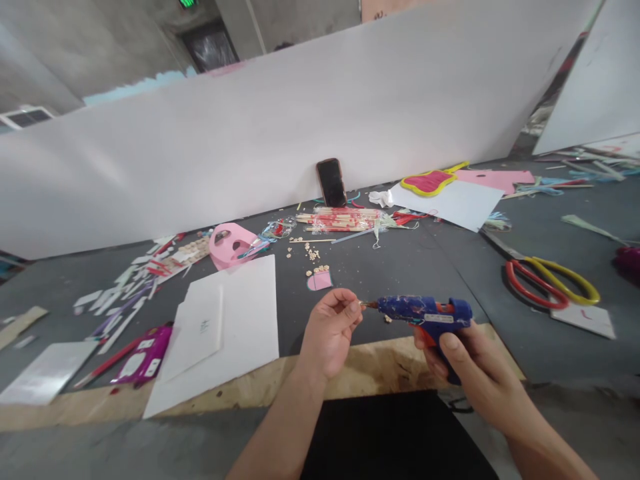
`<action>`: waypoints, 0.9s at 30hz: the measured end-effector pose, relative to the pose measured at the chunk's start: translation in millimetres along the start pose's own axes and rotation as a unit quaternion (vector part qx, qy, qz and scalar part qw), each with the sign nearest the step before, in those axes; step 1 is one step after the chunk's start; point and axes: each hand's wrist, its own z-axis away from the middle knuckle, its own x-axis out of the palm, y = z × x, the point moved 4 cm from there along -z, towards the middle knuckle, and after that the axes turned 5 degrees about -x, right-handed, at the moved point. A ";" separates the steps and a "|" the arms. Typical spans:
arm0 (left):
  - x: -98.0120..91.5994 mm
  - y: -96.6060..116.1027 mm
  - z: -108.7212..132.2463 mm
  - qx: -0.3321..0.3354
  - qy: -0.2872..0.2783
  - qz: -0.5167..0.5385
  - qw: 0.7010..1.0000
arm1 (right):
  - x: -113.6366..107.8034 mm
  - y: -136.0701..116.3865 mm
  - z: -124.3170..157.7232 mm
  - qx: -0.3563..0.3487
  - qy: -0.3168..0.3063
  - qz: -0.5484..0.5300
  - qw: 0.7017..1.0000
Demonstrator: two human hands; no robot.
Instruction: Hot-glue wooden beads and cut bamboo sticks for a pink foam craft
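My right hand [470,360] is wrapped round the handle of a blue glue gun [425,310], whose nozzle points left. At the nozzle tip, my left hand [333,327] is closed in a pinch; whatever sits between the fingertips is too small to make out. Just beyond that hand lies a small pink rounded piece [319,281] with a dark outline and several tiny beige bits along its top edge. More small beige bits [313,254] are scattered on the dark table behind it.
White sheets [250,313] and a purple packet [147,353] lie to the left, near strip scraps and a pink cut-out [235,243]. A phone [331,182] leans on the white partition [260,120] behind bundled sticks [345,219]. Red-and-yellow scissors [537,283] rest at right.
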 end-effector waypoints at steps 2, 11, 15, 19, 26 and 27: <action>0.0 -0.5 -0.1 0.000 0.000 0.000 1.000 | -0.3 0.8 1.1 0.004 0.001 -0.001 1.000; 1.1 -1.2 0.5 -0.005 0.005 0.004 1.000 | -0.6 -0.8 -0.5 0.008 0.000 0.011 1.000; 1.1 -0.7 0.7 -0.007 0.007 0.003 1.000 | -0.8 0.3 -1.0 0.009 0.004 0.012 1.000; 0.6 0.0 1.2 -0.007 0.008 0.002 1.000 | -0.5 1.6 -0.8 0.016 0.001 0.016 1.000; -0.9 -1.3 1.0 -0.005 0.006 -0.004 1.000 | -1.4 0.8 -0.1 0.022 0.002 0.030 0.999; -1.1 -1.4 0.9 -0.004 0.007 -0.005 1.000 | -1.6 1.1 -0.1 0.022 0.001 0.029 0.999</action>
